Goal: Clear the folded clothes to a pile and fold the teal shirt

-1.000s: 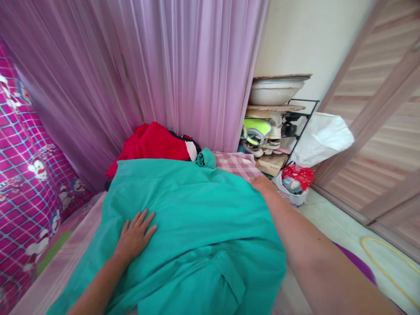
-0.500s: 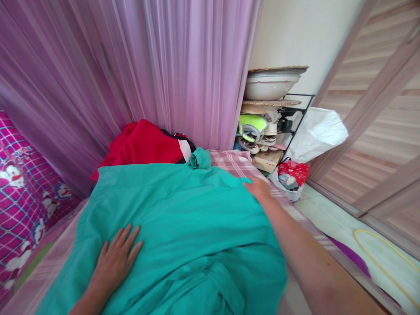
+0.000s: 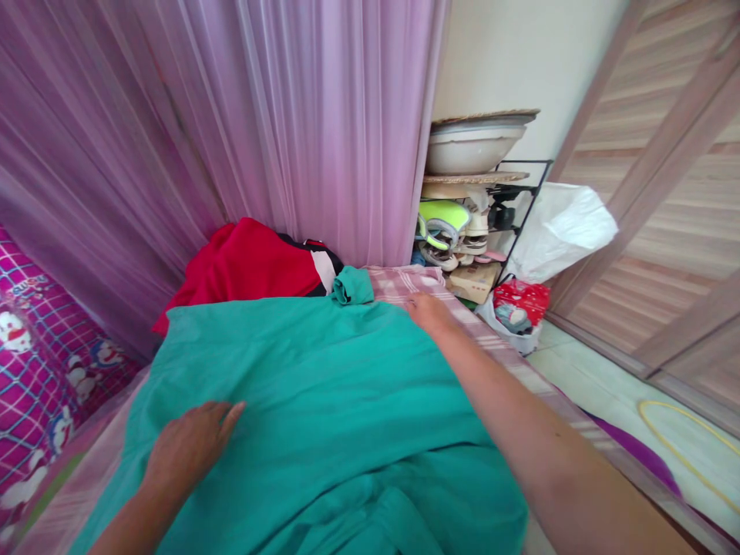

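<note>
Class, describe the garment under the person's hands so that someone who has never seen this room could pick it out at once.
Start at the tall pink sheer curtain; below it lies a checked pink bedsheet. Spread across it is the large teal cotton garment, with the left hand flat on it and the right hand at its far edge. Unlike the crumpled red garment behind it, it lies spread wide.

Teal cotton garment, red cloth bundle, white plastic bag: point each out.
Teal cotton garment [image 3: 324, 401], head view, middle of the spread fabric.
Red cloth bundle [image 3: 243, 262], head view, its top fold.
White plastic bag [image 3: 563, 227], head view, its bulging side.
</note>
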`<state>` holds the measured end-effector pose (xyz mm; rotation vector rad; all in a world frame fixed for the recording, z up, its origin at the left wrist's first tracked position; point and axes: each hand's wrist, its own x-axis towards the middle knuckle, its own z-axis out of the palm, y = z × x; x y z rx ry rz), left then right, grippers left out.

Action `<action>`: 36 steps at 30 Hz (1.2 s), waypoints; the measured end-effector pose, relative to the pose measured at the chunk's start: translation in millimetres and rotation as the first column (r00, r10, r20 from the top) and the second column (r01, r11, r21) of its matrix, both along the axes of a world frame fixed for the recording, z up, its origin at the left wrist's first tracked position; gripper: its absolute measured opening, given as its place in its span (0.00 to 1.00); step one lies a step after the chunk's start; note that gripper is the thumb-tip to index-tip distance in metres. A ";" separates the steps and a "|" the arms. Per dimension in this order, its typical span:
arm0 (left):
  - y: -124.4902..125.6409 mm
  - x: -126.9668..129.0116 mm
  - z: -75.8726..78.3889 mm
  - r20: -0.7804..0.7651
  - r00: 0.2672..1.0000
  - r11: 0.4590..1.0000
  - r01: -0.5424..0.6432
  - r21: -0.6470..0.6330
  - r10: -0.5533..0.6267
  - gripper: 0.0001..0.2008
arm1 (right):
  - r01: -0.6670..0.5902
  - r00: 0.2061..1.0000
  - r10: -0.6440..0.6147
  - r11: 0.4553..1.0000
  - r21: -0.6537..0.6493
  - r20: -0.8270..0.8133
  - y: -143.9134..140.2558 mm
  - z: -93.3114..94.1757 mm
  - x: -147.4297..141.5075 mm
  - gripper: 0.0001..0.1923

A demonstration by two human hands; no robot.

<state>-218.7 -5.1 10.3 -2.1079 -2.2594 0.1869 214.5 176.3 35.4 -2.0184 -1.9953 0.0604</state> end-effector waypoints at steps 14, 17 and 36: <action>50.4 1.7 -51.9 0.027 0.994 0.983 -0.104 0.151 0.101 0.31 | -0.034 0.998 0.029 0.994 -0.107 -0.050 65.5 -57.7 -107.3 0.24; 51.6 4.5 -46.5 0.045 0.990 0.983 -0.139 0.123 0.134 0.31 | -0.053 0.998 0.049 0.994 -0.095 -0.047 49.4 -66.8 -114.1 0.32; 53.6 5.2 -42.0 0.128 0.984 0.981 -0.142 0.130 0.126 0.33 | 0.190 0.978 -0.176 0.973 -0.132 0.110 -4.5 -48.4 12.4 0.23</action>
